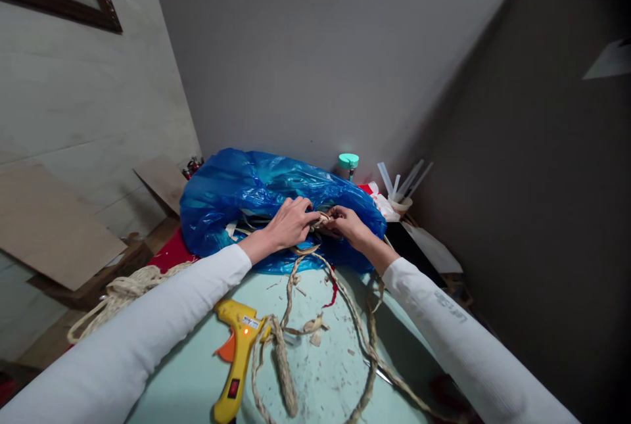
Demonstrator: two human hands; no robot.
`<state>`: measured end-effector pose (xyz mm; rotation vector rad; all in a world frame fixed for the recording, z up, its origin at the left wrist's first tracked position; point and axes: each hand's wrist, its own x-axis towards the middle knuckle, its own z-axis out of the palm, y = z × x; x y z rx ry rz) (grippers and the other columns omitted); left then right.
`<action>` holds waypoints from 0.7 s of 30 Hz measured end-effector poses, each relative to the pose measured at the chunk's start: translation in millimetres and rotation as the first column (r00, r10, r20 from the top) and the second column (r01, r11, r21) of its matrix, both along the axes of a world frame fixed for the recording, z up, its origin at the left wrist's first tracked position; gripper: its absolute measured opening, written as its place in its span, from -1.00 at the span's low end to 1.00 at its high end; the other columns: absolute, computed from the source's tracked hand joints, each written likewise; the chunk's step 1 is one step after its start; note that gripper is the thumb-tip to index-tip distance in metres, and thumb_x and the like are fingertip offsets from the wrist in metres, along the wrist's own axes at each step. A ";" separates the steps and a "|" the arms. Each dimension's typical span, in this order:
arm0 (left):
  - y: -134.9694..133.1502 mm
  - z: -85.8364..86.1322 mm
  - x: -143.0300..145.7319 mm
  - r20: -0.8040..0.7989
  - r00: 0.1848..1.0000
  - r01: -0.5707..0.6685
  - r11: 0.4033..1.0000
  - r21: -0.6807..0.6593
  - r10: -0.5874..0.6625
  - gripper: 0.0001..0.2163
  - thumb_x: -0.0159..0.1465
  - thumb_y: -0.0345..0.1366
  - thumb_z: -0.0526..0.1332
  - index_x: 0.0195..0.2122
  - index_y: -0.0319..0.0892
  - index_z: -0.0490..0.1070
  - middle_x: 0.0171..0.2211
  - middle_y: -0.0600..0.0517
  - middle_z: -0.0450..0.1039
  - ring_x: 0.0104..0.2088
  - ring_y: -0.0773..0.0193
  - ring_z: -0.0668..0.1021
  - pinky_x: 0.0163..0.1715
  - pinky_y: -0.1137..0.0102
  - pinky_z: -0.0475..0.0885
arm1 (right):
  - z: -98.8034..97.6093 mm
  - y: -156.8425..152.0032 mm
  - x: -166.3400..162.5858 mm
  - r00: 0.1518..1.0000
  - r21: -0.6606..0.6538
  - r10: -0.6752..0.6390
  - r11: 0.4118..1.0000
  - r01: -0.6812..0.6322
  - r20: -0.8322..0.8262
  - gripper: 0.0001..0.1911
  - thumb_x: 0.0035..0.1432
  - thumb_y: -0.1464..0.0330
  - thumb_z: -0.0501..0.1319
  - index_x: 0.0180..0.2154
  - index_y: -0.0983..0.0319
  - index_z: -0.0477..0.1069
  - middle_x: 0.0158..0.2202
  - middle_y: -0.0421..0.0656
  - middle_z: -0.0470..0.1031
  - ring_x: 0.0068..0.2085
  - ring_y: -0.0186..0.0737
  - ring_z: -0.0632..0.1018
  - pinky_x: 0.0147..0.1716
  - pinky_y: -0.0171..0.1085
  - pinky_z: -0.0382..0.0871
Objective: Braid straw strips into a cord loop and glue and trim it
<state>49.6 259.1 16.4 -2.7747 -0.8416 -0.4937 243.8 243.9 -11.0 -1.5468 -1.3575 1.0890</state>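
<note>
Above the opening of a crumpled blue plastic bag (pixel 246 177), my left hand (pixel 293 221) and my right hand (pixel 349 225) meet at a small bundle of tan braided straw cord (pixel 320 221). The fingers of both hands are closed on it from either side. Long braided lengths of cord (pixel 352 309) hang over the table's near side below my hands. A yellow hot glue gun (pixel 239 345) with an orange trigger and a lit light lies at the left, beside a short thick piece of braid (pixel 284 368).
Pale green tabletop (pixel 315 391) carries fibre scraps and a red strip (pixel 333 291). A coil of cream rope (pixel 128 296) lies left. Behind are a turquoise-lidded container (pixel 348 161) and a cup of glue sticks (pixel 400 204). A grey wall (pixel 315 56) stands beyond.
</note>
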 end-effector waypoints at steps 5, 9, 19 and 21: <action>3.3 -3.4 5.3 0.036 0.996 -0.083 0.996 -0.020 0.084 -0.73 0.37 -0.18 0.15 0.02 -0.17 0.44 -0.06 -0.09 0.46 -0.08 0.13 0.51 -0.08 0.15 0.44 | 4.3 -1.5 3.2 1.000 -0.045 0.020 0.999 -0.020 0.007 -0.65 0.32 0.24 0.20 0.05 0.28 0.38 0.01 -0.05 0.46 -0.08 -0.15 0.55 -0.12 -0.08 0.51; 5.6 -4.1 8.1 0.022 0.990 -0.141 0.990 -0.010 0.141 -0.72 0.35 -0.20 0.20 0.03 -0.21 0.41 0.01 -0.10 0.45 -0.06 0.13 0.54 -0.08 0.12 0.50 | 3.4 -1.7 3.6 0.998 -0.044 0.016 0.999 -0.013 0.054 -0.66 0.31 0.25 0.21 0.05 0.28 0.39 0.02 -0.06 0.46 -0.07 -0.14 0.54 -0.11 -0.08 0.51; 15.0 -11.4 -0.3 -0.024 0.998 -0.061 0.998 -0.019 0.061 -0.69 0.36 -0.29 0.18 0.11 -0.12 0.39 -0.05 -0.07 0.45 -0.07 0.14 0.51 -0.07 0.18 0.45 | -3.4 4.3 5.9 0.989 0.045 -0.063 0.997 0.058 0.131 -0.63 0.31 0.24 0.21 0.08 0.26 0.37 0.06 -0.04 0.43 -0.04 -0.11 0.53 -0.08 -0.05 0.49; 14.8 -12.2 -1.0 -0.027 0.998 -0.055 0.998 -0.025 0.054 -0.65 0.34 -0.31 0.18 0.16 -0.08 0.37 -0.07 -0.08 0.44 -0.05 0.12 0.50 -0.06 0.19 0.43 | -3.2 6.1 5.7 0.986 0.058 -0.071 0.996 0.063 0.149 -0.64 0.31 0.24 0.21 0.07 0.26 0.37 0.06 -0.05 0.43 -0.04 -0.11 0.53 -0.09 -0.05 0.49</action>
